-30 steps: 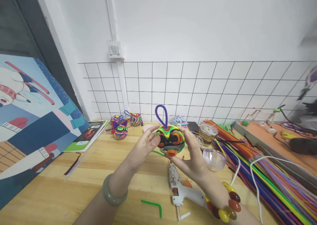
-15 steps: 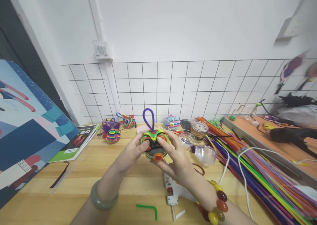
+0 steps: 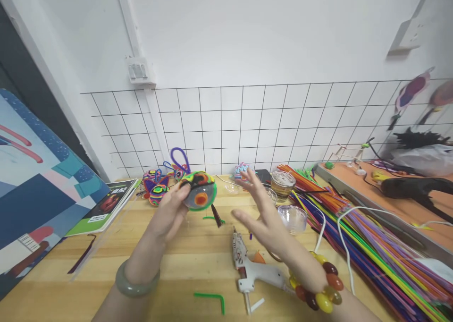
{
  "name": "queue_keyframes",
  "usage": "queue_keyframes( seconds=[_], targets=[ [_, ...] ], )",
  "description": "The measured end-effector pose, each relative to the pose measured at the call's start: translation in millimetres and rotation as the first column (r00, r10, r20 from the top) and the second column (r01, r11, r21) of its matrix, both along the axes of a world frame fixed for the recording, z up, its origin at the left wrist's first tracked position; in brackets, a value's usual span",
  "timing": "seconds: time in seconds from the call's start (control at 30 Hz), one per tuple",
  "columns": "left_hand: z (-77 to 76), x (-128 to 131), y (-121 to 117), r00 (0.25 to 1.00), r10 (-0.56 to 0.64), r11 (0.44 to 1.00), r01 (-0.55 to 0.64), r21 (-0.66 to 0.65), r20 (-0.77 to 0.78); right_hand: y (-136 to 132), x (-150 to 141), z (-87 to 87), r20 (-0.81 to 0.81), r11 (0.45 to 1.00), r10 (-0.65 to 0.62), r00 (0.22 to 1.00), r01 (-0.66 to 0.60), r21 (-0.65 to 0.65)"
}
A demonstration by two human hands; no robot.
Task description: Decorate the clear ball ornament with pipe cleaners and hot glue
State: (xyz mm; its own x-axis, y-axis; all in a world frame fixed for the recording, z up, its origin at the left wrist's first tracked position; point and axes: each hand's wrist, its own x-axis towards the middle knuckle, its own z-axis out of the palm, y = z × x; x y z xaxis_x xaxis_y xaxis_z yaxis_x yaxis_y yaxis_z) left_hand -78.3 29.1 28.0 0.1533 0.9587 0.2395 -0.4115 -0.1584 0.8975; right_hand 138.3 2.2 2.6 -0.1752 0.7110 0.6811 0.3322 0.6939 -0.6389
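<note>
My left hand [image 3: 169, 214] grips the left side of a round ornament [image 3: 204, 195]. Its top is covered in coloured pipe cleaners, its lower front is clear with an orange disc, and a purple loop [image 3: 181, 158] rises from it. Below it shows a dark tassel [image 3: 216, 216]. To the right, my right hand [image 3: 264, 218] is apart from the ornament, fingers spread and holding nothing. Nearer me, a white hot glue gun [image 3: 261, 271] lies on the wooden table [image 3: 191, 260]. A bent green pipe cleaner [image 3: 214, 295] and a short white stick [image 3: 258, 305] lie close by.
Finished colourful ornaments [image 3: 158, 194] and a magazine [image 3: 102, 209] sit at the back left. Toward the right are clear plastic shells [image 3: 292, 219], a lidded cup [image 3: 282, 185], a big pipe-cleaner bundle [image 3: 368, 246], a white cable [image 3: 342, 239] and an orange board [image 3: 368, 190].
My right hand has let go of the ornament and moved right, its fingers opening. My left hand has carried the ornament left and tilted it. The tassel and more of the glue gun now show.
</note>
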Motion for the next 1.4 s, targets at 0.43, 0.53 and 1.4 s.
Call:
queue_keyframes(
  seconds=[0.43, 0.53, 1.4],
  targets=[
    [19.4, -29.5, 0.4, 0.966, 0.063, 0.991, -0.031, -0.129, 0.251, 13.4, 7.3, -2.1, -0.355, 0.992, -0.008, 0.935, -0.036, -0.117],
    [16.0, -31.7, 0.8, 0.947, 0.018, 0.984, 0.039, -0.171, 0.32, 7.2, -2.3, -4.6, -0.307, 0.983, 0.045, 0.951, -0.096, -0.154],
    [-12.2, 5.1, -6.9, 0.869, -0.468, 0.881, 0.473, 0.008, 0.159, -17.5, -32.6, 4.9, -0.518, 0.833, 0.074, 0.852, -0.338, -0.437]
  ],
)
